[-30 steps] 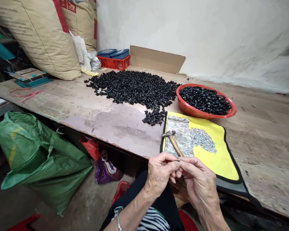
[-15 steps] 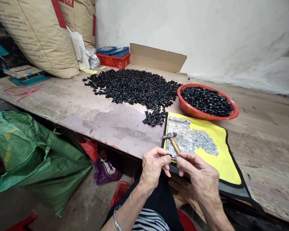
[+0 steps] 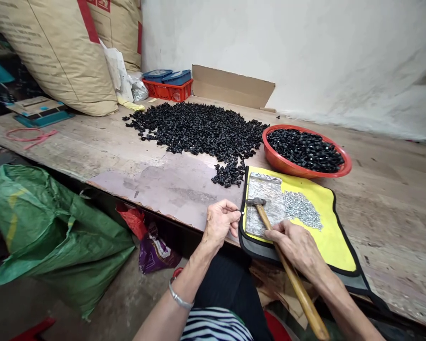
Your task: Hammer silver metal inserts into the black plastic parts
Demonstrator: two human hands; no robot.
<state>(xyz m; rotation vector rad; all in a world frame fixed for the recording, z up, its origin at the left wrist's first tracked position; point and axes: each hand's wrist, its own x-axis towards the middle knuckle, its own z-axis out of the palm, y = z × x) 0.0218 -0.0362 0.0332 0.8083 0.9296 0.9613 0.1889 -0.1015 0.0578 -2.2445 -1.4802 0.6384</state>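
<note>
A small black part with a pale metal ring (image 3: 242, 213) sticks out from the pinched fingertips of my left hand (image 3: 218, 221), at the left border of the yellow mat (image 3: 335, 239). My right hand (image 3: 298, 245) is closed round the wooden handle of a hammer (image 3: 298, 284). The hammer's head lies over a worn metal plate (image 3: 266, 182) on the mat. Right of the plate is a pile of tiny silver pieces (image 3: 301, 208), too small to make out singly.
Behind the mat stands a red basin (image 3: 346, 166) full of black parts. A wide heap of black parts (image 3: 202, 128) covers the middle of the table (image 3: 170, 184). At the back are a red basket (image 3: 167, 91), cardboard (image 3: 230, 87) and large sacks (image 3: 57, 57). A green sack (image 3: 64, 237) stands below left.
My right hand has left the small part and taken hold of the hammer, whose handle now reaches back under my forearm. My left hand has moved slightly left and up with the small part.
</note>
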